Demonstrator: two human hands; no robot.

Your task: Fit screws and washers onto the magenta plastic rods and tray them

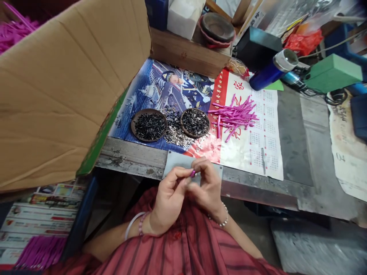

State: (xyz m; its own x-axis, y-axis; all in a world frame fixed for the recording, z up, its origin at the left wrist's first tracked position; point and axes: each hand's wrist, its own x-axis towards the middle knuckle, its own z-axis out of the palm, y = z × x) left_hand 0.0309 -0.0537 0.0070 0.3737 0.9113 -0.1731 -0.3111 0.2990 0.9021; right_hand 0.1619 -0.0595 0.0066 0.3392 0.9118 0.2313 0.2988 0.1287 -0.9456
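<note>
My left hand (169, 200) is closed in a pinch on a slim magenta plastic strip (193, 173), of which only a short end shows. Opposite it, my right hand (208, 187) has its fingers bent together at that end; whatever they grip is hidden. Both hands are over a small grey plate (177, 158) at the table's front edge. Beyond them, a left dish (132, 130) and a right dish (195, 136) hold small dark metal pins. Loose small metal rings (179, 136) lie between and in front of the dishes. A pile of magenta strips (236, 116) lies further right.
A large cardboard box (74, 84) rises at the left, with magenta strips behind it. More strips (41, 250) lie low left on printed paper. A wooden box (186, 55), blue flask (272, 68) and green box (334, 74) stand behind. A thin metal tool (263, 160) rests on the calendar.
</note>
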